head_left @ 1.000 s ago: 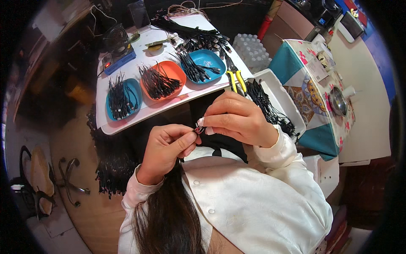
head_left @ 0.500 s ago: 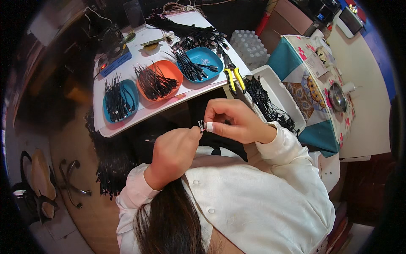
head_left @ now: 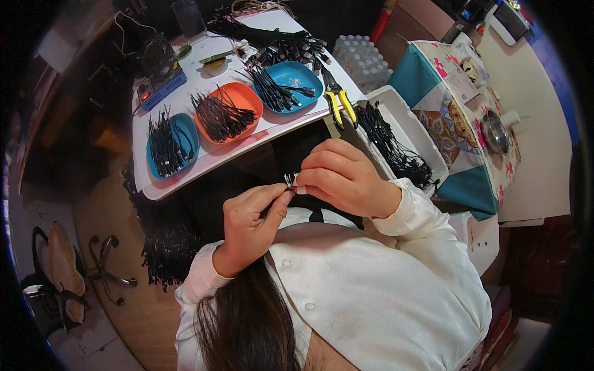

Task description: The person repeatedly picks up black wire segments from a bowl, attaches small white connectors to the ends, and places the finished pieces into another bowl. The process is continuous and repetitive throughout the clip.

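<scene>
Your left hand (head_left: 252, 217) pinches a little bunch of wires (head_left: 288, 180) between thumb and finger, in front of your chest, pale tips poking up. Your right hand (head_left: 349, 179) has its fingertips close together by those tips, but I can't tell if they pinch any. This bunch looks partway done. Lots more black cables (head_left: 166, 147) sit in two blue dishes (head_left: 297, 74), an orange dish (head_left: 245, 96) and a white box (head_left: 413, 123); I can't tell which are finished.

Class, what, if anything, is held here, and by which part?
Thin wires, pinched by the left hand just below their pale upper ends; the right hand is at those ends, its grip unclear.
</scene>
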### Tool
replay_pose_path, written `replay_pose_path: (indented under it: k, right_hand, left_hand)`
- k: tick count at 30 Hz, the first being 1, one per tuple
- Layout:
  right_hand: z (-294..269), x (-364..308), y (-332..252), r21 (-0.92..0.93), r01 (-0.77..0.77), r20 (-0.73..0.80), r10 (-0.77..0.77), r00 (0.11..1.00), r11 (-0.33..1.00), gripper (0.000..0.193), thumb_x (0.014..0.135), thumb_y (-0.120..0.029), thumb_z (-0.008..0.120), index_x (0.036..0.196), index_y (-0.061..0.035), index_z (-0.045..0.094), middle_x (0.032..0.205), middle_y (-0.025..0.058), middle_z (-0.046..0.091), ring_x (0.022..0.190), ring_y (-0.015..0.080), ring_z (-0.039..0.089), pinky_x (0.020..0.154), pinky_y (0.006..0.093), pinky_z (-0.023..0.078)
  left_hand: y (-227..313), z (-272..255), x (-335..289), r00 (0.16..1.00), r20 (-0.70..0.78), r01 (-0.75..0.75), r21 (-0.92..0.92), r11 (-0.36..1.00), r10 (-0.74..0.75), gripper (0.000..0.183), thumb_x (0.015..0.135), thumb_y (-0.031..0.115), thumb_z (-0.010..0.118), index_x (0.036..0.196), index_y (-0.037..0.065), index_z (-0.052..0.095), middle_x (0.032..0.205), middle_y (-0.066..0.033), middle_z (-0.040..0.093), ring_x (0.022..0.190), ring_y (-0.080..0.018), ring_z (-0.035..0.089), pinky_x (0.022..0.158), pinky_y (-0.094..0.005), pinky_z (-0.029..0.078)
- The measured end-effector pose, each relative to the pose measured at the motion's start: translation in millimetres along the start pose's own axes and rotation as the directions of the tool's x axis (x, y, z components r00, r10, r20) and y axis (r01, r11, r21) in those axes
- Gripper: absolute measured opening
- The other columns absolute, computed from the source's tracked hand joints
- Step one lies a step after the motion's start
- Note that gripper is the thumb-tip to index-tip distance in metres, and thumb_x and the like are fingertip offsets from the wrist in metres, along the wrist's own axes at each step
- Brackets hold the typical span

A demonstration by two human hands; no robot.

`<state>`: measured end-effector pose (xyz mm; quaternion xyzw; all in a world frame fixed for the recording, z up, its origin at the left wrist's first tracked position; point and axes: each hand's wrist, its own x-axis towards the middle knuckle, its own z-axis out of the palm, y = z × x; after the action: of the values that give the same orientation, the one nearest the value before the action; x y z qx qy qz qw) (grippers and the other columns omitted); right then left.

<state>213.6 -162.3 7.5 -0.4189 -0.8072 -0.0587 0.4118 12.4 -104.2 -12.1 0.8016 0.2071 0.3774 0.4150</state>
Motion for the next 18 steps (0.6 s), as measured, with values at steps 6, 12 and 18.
replay_pose_path:
  k: [6,12,18]
  right_hand:
    - [2,-9,-3,0.421,-0.718,0.520,0.500,0.692,0.555,0.017,0.091,-0.016,0.066,0.093,-0.0024,0.057,0.082,0.0081,0.058,0.075,0.0172,0.053,0.069,0.0281,0.045]
    - [2,-10,-7,0.584,-0.650,0.369,0.554,0.746,0.486,0.019,0.092,-0.011,0.066,0.105,-0.0004,0.058,0.094,0.0057,0.060,0.085,0.0143,0.058,0.077,0.0289,0.048]
    - [3,-1,-1,0.047,0.027,0.029,-0.029,0.999,0.999,0.028,0.071,-0.007,0.074,0.095,-0.0053,0.061,0.093,0.0061,0.058,0.089,0.0259,0.056,0.075,0.0352,0.046]
  left_hand:
    - [-9,7,-1,0.911,0.005,-0.383,0.381,0.842,0.412,0.015,0.081,-0.002,0.069,0.096,-0.005,0.066,0.071,-0.0136,0.062,0.059,-0.0258,0.061,0.055,-0.0296,0.047]
    - [-11,-1,-10,0.998,-0.009,-0.061,0.075,0.995,0.062,0.012,0.086,0.001,0.068,0.095,-0.005,0.067,0.073,-0.0129,0.064,0.059,-0.0174,0.060,0.055,-0.0265,0.046]
    - [-9,-5,-12,0.975,0.095,0.221,-0.342,0.914,-0.200,0.014,0.089,0.002,0.066,0.100,-0.006,0.068,0.075,-0.0055,0.066,0.061,-0.0074,0.056,0.055,-0.0226,0.044]
